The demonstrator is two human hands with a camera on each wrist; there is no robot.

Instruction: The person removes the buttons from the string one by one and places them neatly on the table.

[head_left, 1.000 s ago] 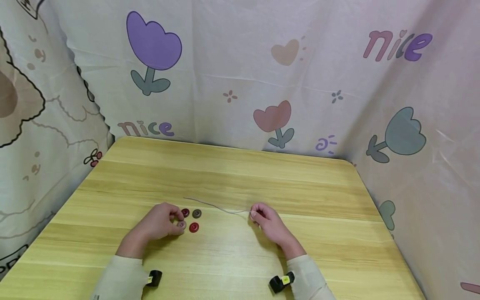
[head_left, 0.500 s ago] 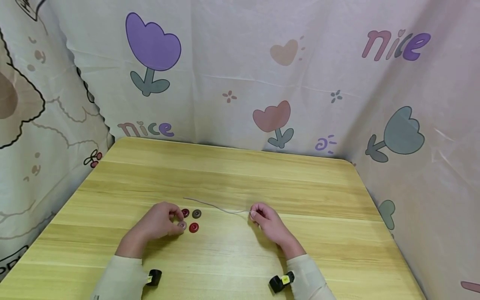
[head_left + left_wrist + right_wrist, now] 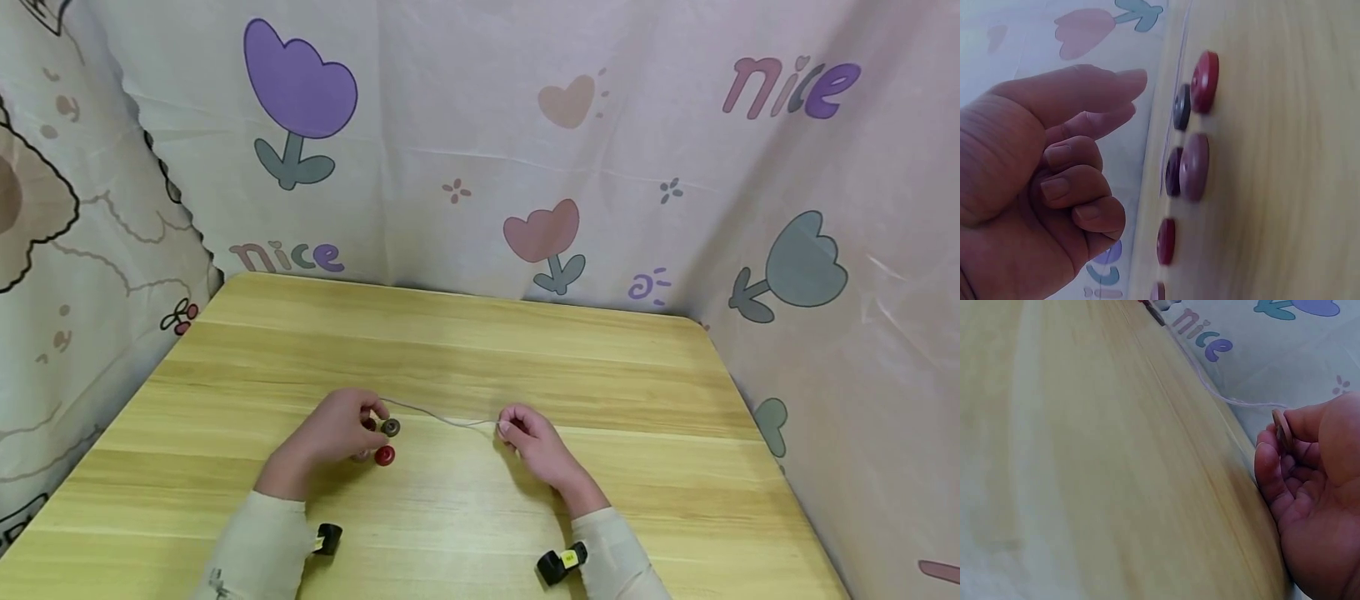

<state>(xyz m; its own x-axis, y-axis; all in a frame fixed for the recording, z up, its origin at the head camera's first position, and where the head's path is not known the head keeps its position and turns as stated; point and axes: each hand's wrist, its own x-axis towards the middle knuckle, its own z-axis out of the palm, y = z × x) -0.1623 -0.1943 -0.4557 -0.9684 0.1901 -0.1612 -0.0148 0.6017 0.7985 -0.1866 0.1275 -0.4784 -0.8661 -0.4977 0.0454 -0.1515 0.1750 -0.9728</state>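
My left hand (image 3: 337, 429) hovers over the loose buttons on the table. In the left wrist view its thumb and index finger reach out with a gap between them and nothing held; the other fingers are curled. Close by lie a red button (image 3: 1205, 82), a grey button (image 3: 1182, 107), a dark purple button (image 3: 1174, 172) and a pink button (image 3: 1195, 167). To the right, my right hand (image 3: 536, 446) pinches a brownish button (image 3: 1282, 429) between thumb and fingers. A thin pale string (image 3: 423, 411) runs left from that pinch towards the buttons.
Another red button (image 3: 1166, 241) and a partly cut-off pinkish one (image 3: 1158, 292) lie farther along in the left wrist view. The wooden table (image 3: 480, 350) meets a printed cloth (image 3: 450, 108) at the back and sides.
My left hand has come off the pink button and shifted up and right, now partly covering the dark red button and the string's far end. My right hand stays put.
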